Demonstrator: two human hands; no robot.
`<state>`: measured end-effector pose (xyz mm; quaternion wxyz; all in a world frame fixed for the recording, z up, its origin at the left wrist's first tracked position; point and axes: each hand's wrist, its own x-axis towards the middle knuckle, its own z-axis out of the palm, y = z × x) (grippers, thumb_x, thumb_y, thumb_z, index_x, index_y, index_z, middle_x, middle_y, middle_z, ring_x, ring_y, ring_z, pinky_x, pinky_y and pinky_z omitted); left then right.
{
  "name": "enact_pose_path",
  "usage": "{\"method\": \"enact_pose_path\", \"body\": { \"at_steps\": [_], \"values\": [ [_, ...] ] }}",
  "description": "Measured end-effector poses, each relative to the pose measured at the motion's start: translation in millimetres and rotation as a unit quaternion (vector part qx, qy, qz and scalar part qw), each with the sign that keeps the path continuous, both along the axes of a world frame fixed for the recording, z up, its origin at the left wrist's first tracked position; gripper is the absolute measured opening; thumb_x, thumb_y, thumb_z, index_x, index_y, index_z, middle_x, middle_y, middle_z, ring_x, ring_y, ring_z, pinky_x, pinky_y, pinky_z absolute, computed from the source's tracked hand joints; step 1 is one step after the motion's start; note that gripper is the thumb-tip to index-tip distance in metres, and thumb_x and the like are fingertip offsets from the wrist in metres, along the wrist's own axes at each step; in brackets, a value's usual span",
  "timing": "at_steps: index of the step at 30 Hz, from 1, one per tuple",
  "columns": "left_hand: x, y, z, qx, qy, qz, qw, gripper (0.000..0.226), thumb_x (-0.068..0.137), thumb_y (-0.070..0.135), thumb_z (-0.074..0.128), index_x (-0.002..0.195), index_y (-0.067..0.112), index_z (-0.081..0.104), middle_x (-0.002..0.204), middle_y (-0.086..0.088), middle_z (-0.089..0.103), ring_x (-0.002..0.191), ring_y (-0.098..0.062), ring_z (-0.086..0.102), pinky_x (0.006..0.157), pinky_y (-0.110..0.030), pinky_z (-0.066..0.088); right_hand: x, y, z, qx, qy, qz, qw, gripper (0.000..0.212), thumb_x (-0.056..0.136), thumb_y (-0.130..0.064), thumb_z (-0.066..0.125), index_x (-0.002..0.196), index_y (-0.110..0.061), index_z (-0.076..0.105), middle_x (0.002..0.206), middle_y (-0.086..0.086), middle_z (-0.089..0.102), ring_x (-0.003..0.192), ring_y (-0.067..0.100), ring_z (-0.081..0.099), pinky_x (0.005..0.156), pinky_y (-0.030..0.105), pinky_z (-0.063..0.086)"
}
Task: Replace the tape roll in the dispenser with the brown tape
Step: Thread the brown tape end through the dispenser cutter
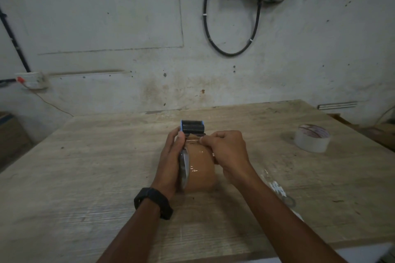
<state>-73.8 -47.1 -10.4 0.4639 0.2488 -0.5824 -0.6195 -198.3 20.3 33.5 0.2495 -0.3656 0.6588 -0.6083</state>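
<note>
The tape dispenser (192,126) sits in mid-table, its black roller and toothed blade end pointing away from me. A brown tape roll (202,172) sits in it, against a metal side plate on its left. My left hand (171,160) grips the dispenser along that left side, thumb near the roller. My right hand (227,151) rests on the right of the roll, and its fingertips pinch the loose end of the brown tape just behind the roller. A white tape roll (312,138) lies flat on the table at the right, away from both hands.
The wooden table (85,177) runs to a stained wall at the back. A crumpled strip of clear tape (277,188) lies on the table beside my right forearm. Cardboard boxes stand off both table sides. A black cable loop hangs on the wall.
</note>
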Motion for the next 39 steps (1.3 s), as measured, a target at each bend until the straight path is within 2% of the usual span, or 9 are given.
{"method": "enact_pose_path", "body": {
  "at_steps": [6, 11, 14, 18, 22, 25, 29, 35, 39],
  "values": [
    [2.4, 2.9, 0.9, -0.041, 0.015, 0.046, 0.998, 0.036, 0.084, 0.065, 0.061, 0.118, 0.052, 0.063, 0.104, 0.011, 0.080, 0.082, -0.013, 0.078, 0.063, -0.027, 0.061, -6.1, 3.8, 13.1, 0.026, -0.130, 0.103, 0.986, 0.009, 0.081, -0.005, 0.076, 0.087, 0.002, 0.078, 0.082, 0.010, 0.081, 0.075, 0.022, 0.078, 0.055, 0.027, 0.056],
    [1.9, 3.3, 0.4, -0.053, 0.021, 0.046, 0.997, 0.059, 0.073, 0.081, 0.065, 0.123, 0.050, 0.061, 0.113, 0.008, 0.078, 0.091, -0.018, 0.079, 0.071, -0.038, 0.064, -5.0, 4.6, 10.5, 0.031, -0.168, 0.124, 0.978, 0.017, 0.082, -0.006, 0.077, 0.096, 0.004, 0.077, 0.089, 0.016, 0.080, 0.077, 0.027, 0.077, 0.062, 0.031, 0.060],
    [-0.2, 2.4, -0.8, -0.046, 0.014, 0.050, 0.998, 0.054, 0.076, 0.076, 0.064, 0.123, 0.049, 0.063, 0.111, 0.009, 0.079, 0.093, -0.016, 0.078, 0.077, -0.042, 0.063, -7.5, 4.1, 6.8, 0.020, -0.132, 0.120, 0.984, 0.015, 0.086, -0.008, 0.073, 0.093, 0.005, 0.077, 0.084, 0.011, 0.079, 0.072, 0.020, 0.075, 0.055, 0.025, 0.054],
    [0.4, 1.9, 0.2, -0.053, 0.002, 0.046, 0.998, 0.039, 0.081, 0.068, 0.060, 0.117, 0.053, 0.065, 0.108, 0.012, 0.079, 0.092, -0.011, 0.078, 0.071, -0.027, 0.062, -12.3, 4.0, 8.8, 0.026, -0.069, 0.143, 0.987, 0.013, 0.089, -0.011, 0.072, 0.091, 0.001, 0.077, 0.081, 0.006, 0.079, 0.066, 0.011, 0.074, 0.052, 0.020, 0.053],
    [1.5, -1.5, -1.4, -0.047, 0.003, 0.037, 0.998, 0.032, 0.086, 0.063, 0.054, 0.114, 0.053, 0.068, 0.113, 0.007, 0.078, 0.099, -0.017, 0.076, 0.079, -0.037, 0.063, -22.4, 3.3, 15.4, 0.040, -0.068, 0.224, 0.971, 0.009, 0.091, -0.006, 0.069, 0.084, -0.006, 0.075, 0.073, 0.002, 0.078, 0.063, 0.011, 0.075, 0.051, 0.021, 0.056],
    [1.0, -0.8, -0.9, -0.054, -0.010, 0.031, 0.998, 0.030, 0.093, 0.056, 0.050, 0.117, 0.050, 0.066, 0.112, 0.009, 0.078, 0.098, -0.015, 0.076, 0.075, -0.030, 0.062, -30.2, 5.0, 13.1, 0.025, -0.042, 0.248, 0.967, 0.012, 0.093, -0.004, 0.068, 0.083, -0.007, 0.075, 0.072, 0.000, 0.077, 0.063, 0.010, 0.075, 0.054, 0.020, 0.056],
    [-0.6, -0.6, 1.3, -0.063, -0.026, 0.031, 0.997, 0.037, 0.092, 0.060, 0.050, 0.122, 0.042, 0.062, 0.109, 0.011, 0.078, 0.097, -0.010, 0.075, 0.077, -0.024, 0.061, -30.1, 2.9, 3.1, -0.009, 0.071, 0.168, 0.983, 0.013, 0.094, -0.006, 0.066, 0.086, -0.008, 0.076, 0.083, 0.001, 0.077, 0.065, 0.008, 0.075, 0.054, 0.017, 0.056],
    [1.0, -0.9, 0.2, -0.055, -0.028, 0.009, 0.998, 0.032, 0.094, 0.054, 0.046, 0.120, 0.049, 0.064, 0.117, 0.009, 0.076, 0.100, -0.013, 0.074, 0.077, -0.027, 0.061, -25.3, 3.0, -0.5, -0.081, 0.223, 0.071, 0.969, 0.023, 0.094, -0.019, 0.069, 0.075, -0.032, 0.066, 0.088, -0.016, 0.067, 0.066, -0.002, 0.072, 0.051, 0.012, 0.055],
    [1.5, -0.4, -2.3, -0.031, -0.018, 0.002, 0.999, 0.043, 0.097, 0.060, 0.045, 0.131, 0.040, 0.061, 0.127, -0.015, 0.070, 0.101, -0.028, 0.071, 0.082, -0.042, 0.059, -20.2, 0.3, -5.9, -0.108, 0.253, 0.048, 0.960, 0.016, 0.095, -0.021, 0.067, 0.082, -0.028, 0.065, 0.086, -0.022, 0.062, 0.071, -0.012, 0.067, 0.047, 0.004, 0.048]
  ]
}}
